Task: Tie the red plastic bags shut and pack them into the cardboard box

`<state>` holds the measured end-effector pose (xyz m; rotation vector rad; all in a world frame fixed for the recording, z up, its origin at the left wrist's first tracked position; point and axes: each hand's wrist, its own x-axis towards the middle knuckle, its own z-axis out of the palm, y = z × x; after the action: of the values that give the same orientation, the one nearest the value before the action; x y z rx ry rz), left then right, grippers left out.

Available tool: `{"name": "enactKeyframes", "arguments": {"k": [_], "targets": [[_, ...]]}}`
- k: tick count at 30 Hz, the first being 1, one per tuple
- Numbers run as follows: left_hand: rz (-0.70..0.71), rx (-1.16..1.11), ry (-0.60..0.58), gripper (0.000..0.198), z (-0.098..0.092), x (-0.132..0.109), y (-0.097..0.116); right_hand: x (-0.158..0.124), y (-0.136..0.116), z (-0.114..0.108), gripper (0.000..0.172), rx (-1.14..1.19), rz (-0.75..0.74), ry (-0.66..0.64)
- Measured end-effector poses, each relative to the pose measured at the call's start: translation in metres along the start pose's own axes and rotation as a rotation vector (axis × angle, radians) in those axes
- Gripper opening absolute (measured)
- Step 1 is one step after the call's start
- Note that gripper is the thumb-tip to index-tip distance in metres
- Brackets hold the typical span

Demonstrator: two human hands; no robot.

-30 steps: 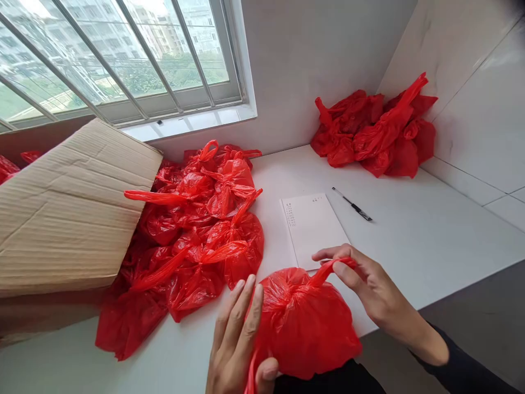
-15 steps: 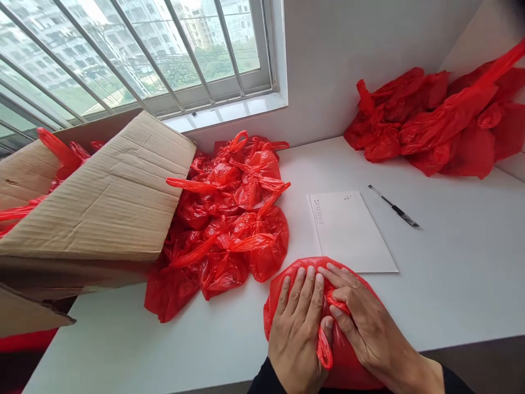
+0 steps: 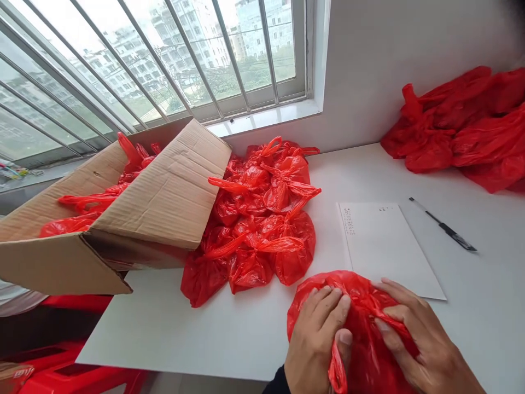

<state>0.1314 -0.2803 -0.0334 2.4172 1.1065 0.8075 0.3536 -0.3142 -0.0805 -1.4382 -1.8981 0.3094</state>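
Note:
A full red plastic bag (image 3: 356, 285), knotted at the top, rests at the table's front edge. My left hand (image 3: 320, 339) lies curved over its left side, with one handle loop (image 3: 337, 368) sticking out below the thumb. On the right side, my right hand (image 3: 426, 334) pinches the other handle between thumb and forefinger, its remaining fingers against the bag. What the bag contains cannot be made out. A white sheet of paper (image 3: 389, 246) with small writing lies just beyond the bag. A black-capped pen (image 3: 445, 225) lies to the paper's right.
Several tied red bags (image 3: 262, 219) cluster on the white table (image 3: 229, 339) at left. Beside them, an open cardboard box (image 3: 168, 191) holds more red bags. Loose red bags (image 3: 463, 126) pile at the back right. A red stool (image 3: 82, 377) stands below the table.
The view has turned left, so everything appears further right. My hands have drawn apart on the bag, the left fingers are more bent, and the crumpled knot shows between them.

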Motion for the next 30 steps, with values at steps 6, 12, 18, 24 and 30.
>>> {"name": "enactKeyframes", "arguments": {"k": [6, 12, 18, 24, 30], "targets": [[-0.128, -0.21, 0.121, 0.049, -0.024, 0.01, 0.004, -0.004, 0.03, -0.017, 0.02, -0.074, 0.137, 0.081], [-0.068, 0.207, 0.117, 0.032, -0.032, 0.004, -0.025, 0.002, 0.037, -0.017, 0.021, -0.141, 0.13, 0.185], [-0.087, 0.052, 0.09, 0.03, -0.028, 0.0, -0.027, -0.001, 0.042, -0.012, 0.014, -0.096, 0.185, 0.189], [0.042, 0.092, -0.089, 0.054, 0.012, 0.001, -0.031, -0.006, 0.063, -0.013, 0.016, -0.107, 0.127, 0.141], [0.053, 0.069, 0.031, 0.027, 0.021, 0.0, -0.038, -0.005, 0.058, -0.01, 0.025, -0.058, 0.268, 0.176]]}}
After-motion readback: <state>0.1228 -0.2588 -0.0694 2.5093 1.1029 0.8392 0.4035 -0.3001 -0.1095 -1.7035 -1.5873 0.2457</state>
